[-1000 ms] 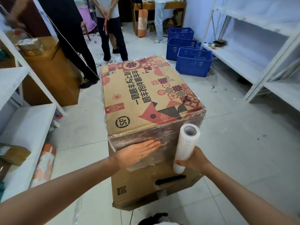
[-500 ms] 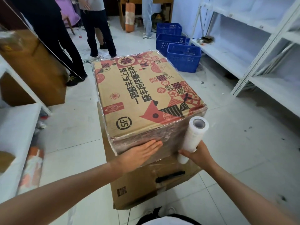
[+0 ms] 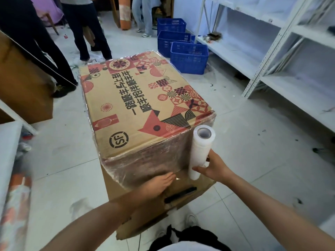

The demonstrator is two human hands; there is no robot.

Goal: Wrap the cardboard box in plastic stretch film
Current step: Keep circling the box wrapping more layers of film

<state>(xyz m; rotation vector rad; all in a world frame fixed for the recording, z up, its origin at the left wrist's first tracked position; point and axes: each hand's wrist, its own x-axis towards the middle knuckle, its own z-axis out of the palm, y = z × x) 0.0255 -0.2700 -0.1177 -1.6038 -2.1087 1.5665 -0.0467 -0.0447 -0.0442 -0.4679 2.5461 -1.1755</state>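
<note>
A printed cardboard box (image 3: 141, 105) with red patterns and black lettering stands on a plain brown box (image 3: 145, 205) on the floor. Clear stretch film covers its near side and edges. My left hand (image 3: 155, 183) presses flat with straight fingers against the film at the lower edge of the near side. My right hand (image 3: 212, 167) grips a white roll of stretch film (image 3: 200, 151), held upright at the box's near right corner.
Three blue plastic crates (image 3: 188, 57) sit behind the box to the right. White metal shelving (image 3: 272, 51) lines the right wall, another white shelf (image 3: 9, 151) the left. Several people's legs (image 3: 45, 51) stand at the far left, beside a wooden cabinet (image 3: 21, 84).
My left hand has slid lower down the near side of the box. The roll in my right hand stays at the right corner, now more upright. The view has shifted.
</note>
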